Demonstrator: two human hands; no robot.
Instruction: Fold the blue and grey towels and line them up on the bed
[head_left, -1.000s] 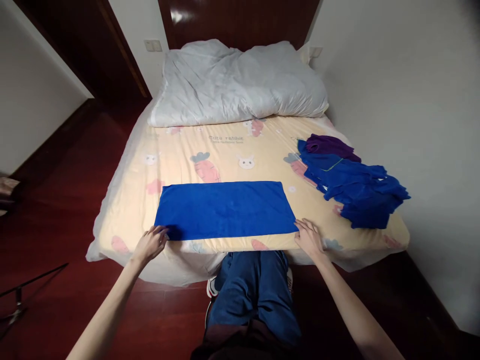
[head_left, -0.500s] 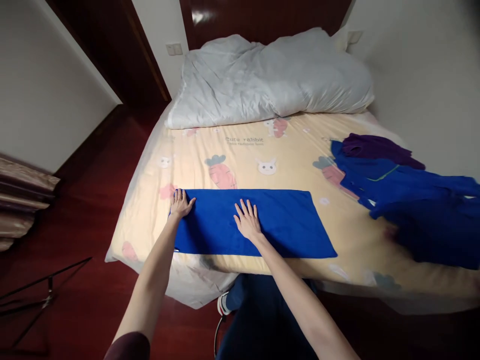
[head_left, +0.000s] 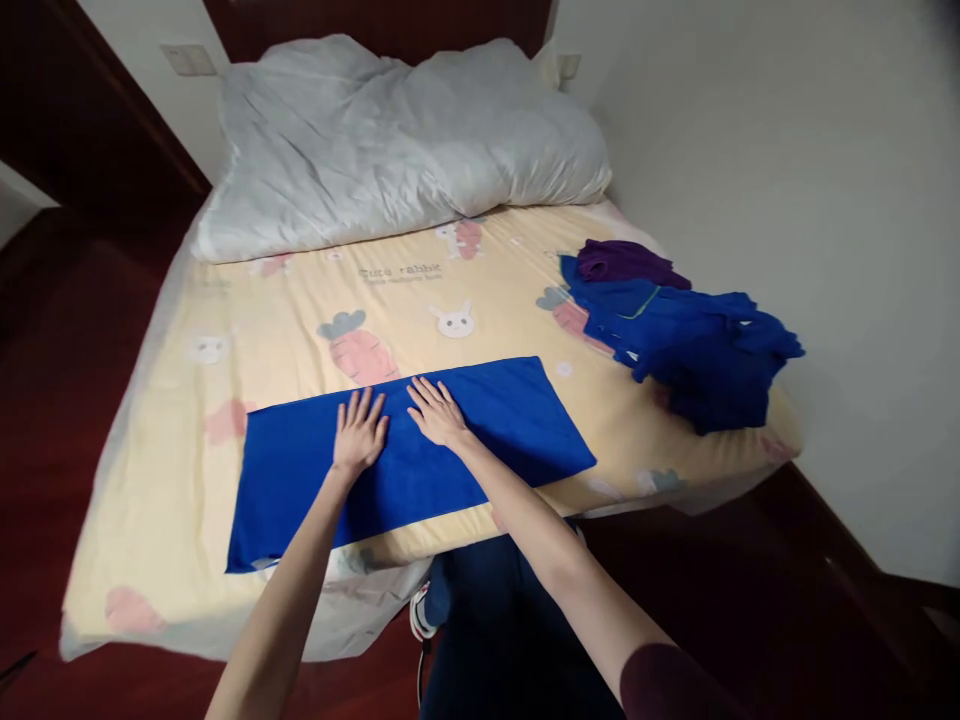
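The left hand [head_left: 358,432] has slid in from the far left corner of the blue towel [head_left: 300,480], where it was half a second ago, and now it lies near the middle, just beside the right hand [head_left: 437,412]. The right hand has stayed near the middle of the towel. Both hands lie flat on the towel with palms down. The fingers [head_left: 352,405] of the left hand are spread apart and point away from the person, and so are the fingers [head_left: 421,388] of the right hand. They are not holding anything, only pressing on the cloth. The towel is a long flat strip. It lies across the near part of the bed [head_left: 150,470], close to the edge, on a yellow sheet [head_left: 487,290] with carrots and rabbits on it. Its left end sits nearer the edge than its right end. A big white duvet [head_left: 390,130] is bunched up at the far end of the bed. On the right side of the bed, well apart from the towel, is a pile of blue cloths [head_left: 697,350], with a purple cloth [head_left: 622,262] lying on its far end. The person's legs in blue trousers [head_left: 487,640] stand on the dark red floor [head_left: 750,580], right against the bed.
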